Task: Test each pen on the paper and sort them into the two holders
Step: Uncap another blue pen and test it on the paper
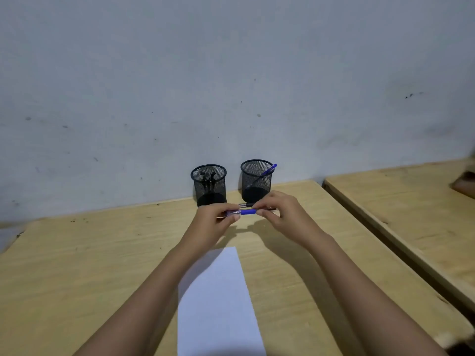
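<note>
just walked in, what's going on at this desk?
A person holds a blue pen level between both hands, the left hand pinching one end and the right hand the other, just in front of two black mesh holders. The left holder has a few dark pens, the right holder a second blue pen. Another pen lies on the desk behind the hands. The white paper shows no marks.

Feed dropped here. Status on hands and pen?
Left hand, right hand: each pinches one end of blue plastic pen. White paper sheet between forearms. Nothing in the way.
</note>
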